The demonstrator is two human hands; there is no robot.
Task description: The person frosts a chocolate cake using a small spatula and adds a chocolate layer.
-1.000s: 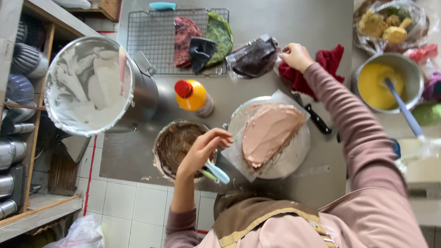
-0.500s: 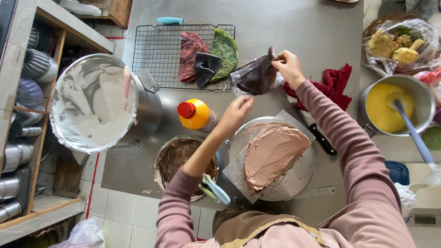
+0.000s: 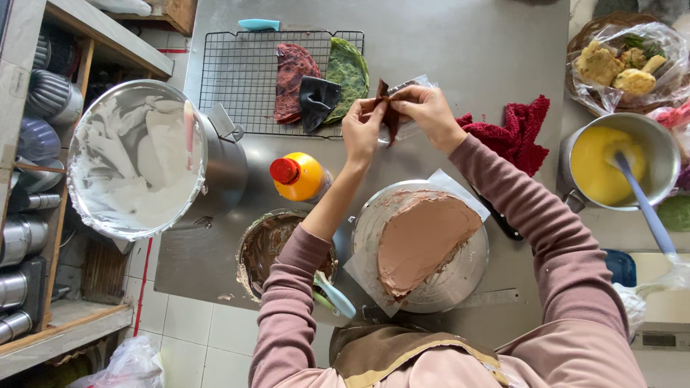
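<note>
Both my hands meet over the steel counter beside the wire rack [image 3: 237, 65]. My left hand [image 3: 363, 129] and my right hand [image 3: 428, 108] pinch a small clear plastic bag [image 3: 392, 108] with something dark brown inside. Below them stands a round metal turntable [image 3: 460, 276] bearing a folded layer spread with brown cream [image 3: 420, 241] on white paper. Left of it sits a bowl smeared with chocolate cream [image 3: 266, 248], a light blue spatula [image 3: 334, 294] resting on its rim.
A big pot of white cream [image 3: 136, 169], an orange bottle with a red cap [image 3: 302, 176], red, black and green crepes [image 3: 320, 79] on the rack, a red cloth [image 3: 514, 133], a pot of yellow batter [image 3: 611, 165], bagged food [image 3: 622, 61], shelves of moulds at left.
My left hand rose from the chocolate bowl up to the bag. My right hand lifted the bag from beside the red cloth; both hands now hold it together near the rack.
</note>
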